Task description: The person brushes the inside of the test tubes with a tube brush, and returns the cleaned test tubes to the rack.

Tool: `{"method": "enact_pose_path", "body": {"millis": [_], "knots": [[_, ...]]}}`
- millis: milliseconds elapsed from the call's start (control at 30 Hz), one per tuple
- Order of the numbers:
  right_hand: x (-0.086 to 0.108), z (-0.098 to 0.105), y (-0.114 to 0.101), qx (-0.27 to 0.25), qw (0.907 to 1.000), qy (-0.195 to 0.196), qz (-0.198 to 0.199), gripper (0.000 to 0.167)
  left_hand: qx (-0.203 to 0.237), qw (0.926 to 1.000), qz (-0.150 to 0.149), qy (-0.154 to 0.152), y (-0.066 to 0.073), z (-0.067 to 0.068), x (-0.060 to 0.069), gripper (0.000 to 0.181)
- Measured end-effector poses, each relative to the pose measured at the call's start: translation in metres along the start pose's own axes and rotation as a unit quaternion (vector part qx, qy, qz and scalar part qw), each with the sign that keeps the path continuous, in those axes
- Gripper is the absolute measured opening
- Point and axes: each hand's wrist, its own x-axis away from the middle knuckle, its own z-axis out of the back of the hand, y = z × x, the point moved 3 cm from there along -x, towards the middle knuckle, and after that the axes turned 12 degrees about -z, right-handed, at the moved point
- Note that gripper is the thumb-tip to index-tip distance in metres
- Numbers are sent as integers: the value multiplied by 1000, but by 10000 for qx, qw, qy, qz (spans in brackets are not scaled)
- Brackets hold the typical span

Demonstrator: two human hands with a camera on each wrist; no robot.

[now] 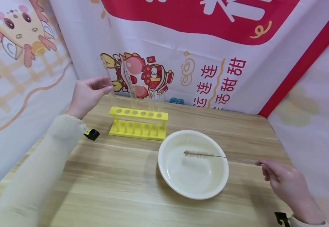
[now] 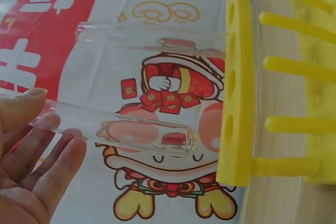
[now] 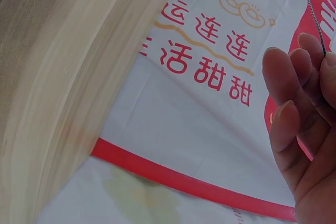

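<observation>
My left hand pinches a clear test tube near its upper end, between thumb and fingers. The tube's rounded bottom hangs just above the left end of a yellow test tube rack, not inside a hole as the left wrist view shows it. Several other clear tubes stand in the rack. By the end of its wire handle, my right hand pinches a test tube brush. The bristles are over the white basin; whether they touch it I cannot tell.
The wooden table carries the rack at the back left and the basin in the middle. Printed cloth with cartoon figures and red lettering rises behind the rack, and more cloth hangs at both sides.
</observation>
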Motion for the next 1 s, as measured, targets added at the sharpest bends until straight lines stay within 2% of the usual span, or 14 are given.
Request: {"method": "enact_pose_path", "body": {"millis": [133, 467, 733, 867, 1000], "knots": [[-1, -1, 0, 17, 10000, -48, 9, 47, 39, 9999, -41, -126, -8, -2, -3, 38], [-1, -1, -4, 30, 9988, -464, -148, 51, 213, 9993, 157, -274, -21, -11, -3, 41], [0, -5, -5, 35, 9996, -253, -131, 49, 127, 9979, 335, -532, -35, -17, 0, 41], [1, -7, -5, -6, 9999, -103, -62, 46, 71, 9981, 248, -556, -39, -20, 1, 37], [1, -6, -6, 23, 9997, -196, -122, 46, -31, 9980, 129, -610, -43, -23, 2, 35]]}}
